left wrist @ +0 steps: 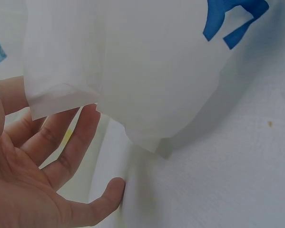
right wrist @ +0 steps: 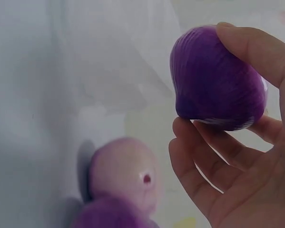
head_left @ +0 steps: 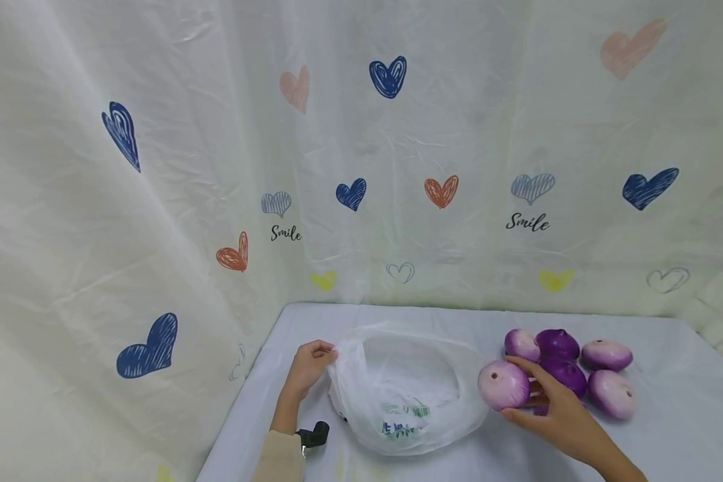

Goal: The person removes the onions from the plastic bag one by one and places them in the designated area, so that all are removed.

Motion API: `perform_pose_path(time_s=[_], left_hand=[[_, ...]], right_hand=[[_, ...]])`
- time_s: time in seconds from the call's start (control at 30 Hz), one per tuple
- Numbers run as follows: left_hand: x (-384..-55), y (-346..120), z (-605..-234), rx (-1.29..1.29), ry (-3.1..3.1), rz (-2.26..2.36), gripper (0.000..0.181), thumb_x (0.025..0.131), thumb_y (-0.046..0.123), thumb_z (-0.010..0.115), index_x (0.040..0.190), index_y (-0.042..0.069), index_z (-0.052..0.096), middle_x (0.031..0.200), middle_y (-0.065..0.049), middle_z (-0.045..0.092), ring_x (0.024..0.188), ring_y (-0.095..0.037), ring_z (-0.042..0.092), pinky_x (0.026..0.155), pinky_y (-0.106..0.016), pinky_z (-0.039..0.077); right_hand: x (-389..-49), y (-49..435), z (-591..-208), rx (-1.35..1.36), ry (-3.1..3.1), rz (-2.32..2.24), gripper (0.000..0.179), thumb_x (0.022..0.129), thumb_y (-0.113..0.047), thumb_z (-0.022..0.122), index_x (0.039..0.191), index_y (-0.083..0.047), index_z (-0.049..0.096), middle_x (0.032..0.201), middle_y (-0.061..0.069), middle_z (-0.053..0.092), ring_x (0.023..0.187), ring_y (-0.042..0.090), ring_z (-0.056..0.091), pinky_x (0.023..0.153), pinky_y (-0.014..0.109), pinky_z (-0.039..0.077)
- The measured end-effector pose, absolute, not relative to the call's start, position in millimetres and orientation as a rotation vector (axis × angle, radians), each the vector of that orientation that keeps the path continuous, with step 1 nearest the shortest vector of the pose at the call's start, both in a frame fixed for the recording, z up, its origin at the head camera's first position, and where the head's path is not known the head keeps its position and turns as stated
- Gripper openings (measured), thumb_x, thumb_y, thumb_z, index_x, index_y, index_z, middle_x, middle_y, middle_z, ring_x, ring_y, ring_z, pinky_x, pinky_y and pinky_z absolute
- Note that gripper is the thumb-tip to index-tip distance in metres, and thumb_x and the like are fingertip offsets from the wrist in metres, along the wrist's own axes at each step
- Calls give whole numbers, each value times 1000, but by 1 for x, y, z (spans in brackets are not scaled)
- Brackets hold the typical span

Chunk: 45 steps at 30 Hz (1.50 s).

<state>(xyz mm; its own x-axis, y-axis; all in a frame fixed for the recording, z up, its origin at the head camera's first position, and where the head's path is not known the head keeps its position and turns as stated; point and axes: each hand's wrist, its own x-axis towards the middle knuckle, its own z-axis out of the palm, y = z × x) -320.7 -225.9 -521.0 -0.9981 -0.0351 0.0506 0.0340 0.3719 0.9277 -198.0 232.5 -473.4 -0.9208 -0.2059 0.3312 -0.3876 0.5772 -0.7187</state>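
Note:
A white translucent plastic bag (head_left: 436, 432) with green and blue print stands on the table, its mouth spread wide. My left hand (head_left: 306, 367) pinches the bag's left edge; in the left wrist view the bag (left wrist: 156, 71) covers some fingertips of that hand (left wrist: 42, 166). My right hand (head_left: 554, 416) grips a purple onion (head_left: 503, 385) between thumb and fingers, just off the bag's right rim. Seen from the right wrist, this onion (right wrist: 216, 78) is deep purple and raised above the others. Several more onions (head_left: 611, 393) lie in a cluster behind the right hand.
A small black object (head_left: 316, 434) shows by the left wrist. The table (head_left: 675, 448) has a pale cloth over it. A white curtain (head_left: 476, 120) printed with hearts hangs behind the table and along its left side.

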Motion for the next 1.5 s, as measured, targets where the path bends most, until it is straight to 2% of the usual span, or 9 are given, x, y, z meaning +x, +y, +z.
perform_pose_path(time_s=[0.1, 0.3, 0.63, 0.93, 1.03, 1.1, 1.23, 1.37, 1.5], left_hand=[[-320, -225, -521, 0, -2551, -1720, 18, 97, 18, 70, 108, 4, 71, 97, -8, 73, 87, -16, 65, 80, -32, 53], [-319, -225, -520, 8, -2552, -1719, 17, 98, 18, 69, 108, 5, 71, 97, -8, 73, 87, -17, 66, 80, -32, 54], [-322, -225, -523, 22, -2554, -1726, 17, 97, 19, 70, 108, 6, 71, 98, -8, 73, 88, -16, 66, 81, -30, 54], [-320, -224, -522, 6, -2551, -1723, 18, 97, 19, 70, 108, 5, 71, 98, -9, 73, 88, -17, 66, 81, -32, 55], [-320, -224, -521, 14, -2549, -1723, 18, 97, 19, 70, 108, 5, 71, 98, -8, 73, 88, -16, 66, 80, -31, 56], [-320, -225, -521, 15, -2548, -1722, 18, 97, 19, 70, 108, 5, 71, 98, -8, 74, 88, -17, 67, 80, -31, 56], [-320, -225, -521, 16, -2552, -1721, 18, 97, 19, 70, 108, 5, 71, 97, -8, 73, 87, -17, 66, 82, -34, 56], [-320, -224, -521, 9, -2551, -1720, 18, 97, 18, 70, 108, 4, 71, 97, -9, 73, 87, -17, 66, 82, -35, 56], [-319, -224, -521, 7, -2549, -1719, 17, 97, 18, 70, 108, 4, 71, 97, -9, 73, 86, -17, 66, 82, -35, 56]], right_hand=[[-196, 249, -475, 420, -2611, 1248, 82, 85, -24, 85, 154, -17, 41, 125, -14, 58, 94, -4, 65, 77, 23, 58], [-189, 282, -480, 277, -2658, 1172, 84, 87, -24, 83, 156, -11, 37, 125, -10, 56, 96, -14, 57, 74, 16, 55], [-178, 335, -489, -2, -2861, 1183, 95, 96, -46, 70, 164, -12, 13, 145, 35, 45, 91, -28, 39, 70, 21, 53], [-173, 363, -507, -101, -2836, 1173, 99, 94, -45, 72, 165, -17, 9, 137, 25, 51, 88, -27, 41, 68, 16, 52], [-173, 371, -511, -136, -2876, 1210, 101, 96, -47, 69, 166, -17, 3, 140, 30, 50, 87, -27, 40, 69, 18, 53], [-174, 375, -512, -159, -2904, 1239, 104, 96, -49, 67, 165, -12, -2, 145, 42, 38, 86, -28, 38, 69, 19, 53], [-174, 384, -517, -184, -2933, 1227, 107, 96, -50, 67, 162, -1, -1, 142, 45, 38, 84, -28, 36, 69, 19, 52], [-175, 392, -522, -174, -2975, 1154, 104, 96, -49, 68, 159, 6, 5, 138, 47, 40, 85, -19, 49, 66, 20, 48], [-177, 396, -525, -170, -3015, 1116, 100, 97, -47, 68, 153, 12, 9, 136, 50, 38, 96, 23, 71, 67, 24, 49]])
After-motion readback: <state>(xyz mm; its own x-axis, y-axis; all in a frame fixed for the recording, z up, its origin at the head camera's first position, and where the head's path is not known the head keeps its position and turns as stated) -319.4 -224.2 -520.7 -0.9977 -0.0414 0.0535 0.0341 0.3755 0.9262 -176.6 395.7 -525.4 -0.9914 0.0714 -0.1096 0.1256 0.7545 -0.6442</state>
